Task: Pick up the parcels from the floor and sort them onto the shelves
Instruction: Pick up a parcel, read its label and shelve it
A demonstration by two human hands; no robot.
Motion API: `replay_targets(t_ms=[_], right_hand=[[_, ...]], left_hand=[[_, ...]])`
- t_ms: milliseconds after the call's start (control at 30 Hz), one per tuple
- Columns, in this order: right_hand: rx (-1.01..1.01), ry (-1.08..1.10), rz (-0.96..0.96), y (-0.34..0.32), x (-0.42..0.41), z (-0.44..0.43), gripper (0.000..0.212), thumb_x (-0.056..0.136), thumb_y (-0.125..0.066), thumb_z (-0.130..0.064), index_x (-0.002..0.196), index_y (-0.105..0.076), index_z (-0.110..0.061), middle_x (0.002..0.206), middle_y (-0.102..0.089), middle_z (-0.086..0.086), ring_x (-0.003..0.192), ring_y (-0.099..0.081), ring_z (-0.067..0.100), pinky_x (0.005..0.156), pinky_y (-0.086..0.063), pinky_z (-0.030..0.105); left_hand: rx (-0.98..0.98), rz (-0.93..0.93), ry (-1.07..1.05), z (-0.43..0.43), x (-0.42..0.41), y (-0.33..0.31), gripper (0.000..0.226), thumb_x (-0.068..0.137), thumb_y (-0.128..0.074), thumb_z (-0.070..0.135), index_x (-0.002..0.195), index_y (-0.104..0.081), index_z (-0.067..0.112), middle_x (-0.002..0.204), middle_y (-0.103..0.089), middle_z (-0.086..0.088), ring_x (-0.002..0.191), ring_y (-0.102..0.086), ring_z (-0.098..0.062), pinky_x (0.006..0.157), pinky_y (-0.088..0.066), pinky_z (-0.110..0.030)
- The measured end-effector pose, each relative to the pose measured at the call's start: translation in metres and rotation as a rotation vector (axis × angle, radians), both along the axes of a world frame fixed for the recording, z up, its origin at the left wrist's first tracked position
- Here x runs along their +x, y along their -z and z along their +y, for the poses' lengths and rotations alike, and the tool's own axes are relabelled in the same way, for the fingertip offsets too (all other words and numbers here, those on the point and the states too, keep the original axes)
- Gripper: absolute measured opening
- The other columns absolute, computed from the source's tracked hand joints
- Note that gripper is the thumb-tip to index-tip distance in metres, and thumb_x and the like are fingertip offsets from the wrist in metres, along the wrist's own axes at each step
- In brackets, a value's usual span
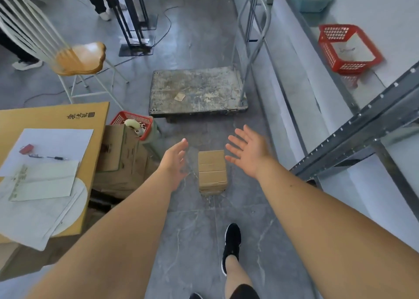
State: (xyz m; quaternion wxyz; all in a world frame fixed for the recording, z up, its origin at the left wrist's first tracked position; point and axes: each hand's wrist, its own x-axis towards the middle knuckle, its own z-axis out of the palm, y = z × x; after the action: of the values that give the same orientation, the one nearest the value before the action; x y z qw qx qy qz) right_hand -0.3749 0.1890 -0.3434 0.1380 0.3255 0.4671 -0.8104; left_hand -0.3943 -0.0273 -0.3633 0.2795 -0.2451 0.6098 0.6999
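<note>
A small brown cardboard parcel (pixel 212 170) stands on the grey tiled floor in the middle of the view. My left hand (pixel 175 160) is stretched out just left of it, fingers apart, palm facing the box, holding nothing. To the parcel's right and slightly above it, my right hand (pixel 248 150) is spread wide with the palm turned inward. Neither hand touches the parcel. The metal shelves (pixel 362 122) run along the right side, with white boards on grey perforated rails.
A worn flat trolley (pixel 195 92) sits beyond the parcel. Stacked cardboard boxes (pixel 120 158) with papers and a red basket (pixel 132 120) stand at left, a chair (pixel 77 58) behind them. Another red basket (pixel 349 49) rests on a shelf. A person's legs (pixel 99 1) stand far back.
</note>
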Motion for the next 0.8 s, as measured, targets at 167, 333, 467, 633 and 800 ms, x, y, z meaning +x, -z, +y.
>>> replay_targets(t_ms=[167, 333, 467, 633, 800], right_hand=[[-0.022, -0.035, -0.064, 0.052, -0.068, 0.033, 0.058, 0.109, -0.048, -0.049, 0.158, -0.049, -0.019, 0.160, -0.054, 0.010, 0.146, -0.052, 0.035, 0.119, -0.043, 0.058], [-0.016, -0.024, -0.169, 0.120, -0.111, 0.043, 0.053, 0.107, -0.051, -0.049, 0.150, -0.055, -0.019, 0.146, -0.061, 0.008, 0.140, -0.056, 0.034, 0.111, -0.047, 0.054], [0.018, -0.117, -0.267, 0.175, -0.130, 0.041, 0.042, 0.105, -0.052, -0.052, 0.137, -0.061, -0.026, 0.149, -0.061, 0.005, 0.131, -0.059, 0.029, 0.101, -0.051, 0.049], [0.070, -0.150, -0.331, 0.250, -0.149, 0.041, 0.058, 0.104, -0.056, -0.051, 0.155, -0.054, -0.023, 0.159, -0.055, 0.004, 0.143, -0.053, 0.027, 0.105, -0.047, 0.048], [0.072, -0.149, -0.401, 0.322, -0.152, 0.035, 0.058, 0.105, -0.058, -0.047, 0.156, -0.053, -0.021, 0.160, -0.055, 0.005, 0.140, -0.053, 0.025, 0.103, -0.045, 0.047]], left_hand=[[-0.025, -0.073, -0.051, 0.038, -0.052, 0.038, 0.069, 0.108, -0.055, 0.051, 0.169, -0.035, 0.024, 0.181, -0.024, -0.004, 0.168, -0.017, -0.029, 0.131, -0.018, -0.054], [0.006, -0.184, -0.044, 0.070, -0.076, 0.089, 0.062, 0.111, -0.049, 0.048, 0.166, -0.040, 0.021, 0.179, -0.028, -0.003, 0.166, -0.022, -0.025, 0.121, -0.027, -0.042], [-0.005, -0.279, -0.045, 0.079, -0.089, 0.142, 0.064, 0.111, -0.051, 0.048, 0.167, -0.037, 0.022, 0.180, -0.027, -0.005, 0.167, -0.020, -0.025, 0.128, -0.024, -0.050], [-0.031, -0.328, -0.011, 0.075, -0.099, 0.211, 0.063, 0.113, -0.050, 0.046, 0.169, -0.033, 0.023, 0.180, -0.026, -0.003, 0.167, -0.020, -0.024, 0.130, -0.022, -0.052], [-0.092, -0.410, -0.022, 0.060, -0.114, 0.290, 0.075, 0.110, -0.055, 0.049, 0.172, -0.024, 0.023, 0.182, -0.022, -0.001, 0.167, -0.019, -0.023, 0.132, -0.020, -0.054]])
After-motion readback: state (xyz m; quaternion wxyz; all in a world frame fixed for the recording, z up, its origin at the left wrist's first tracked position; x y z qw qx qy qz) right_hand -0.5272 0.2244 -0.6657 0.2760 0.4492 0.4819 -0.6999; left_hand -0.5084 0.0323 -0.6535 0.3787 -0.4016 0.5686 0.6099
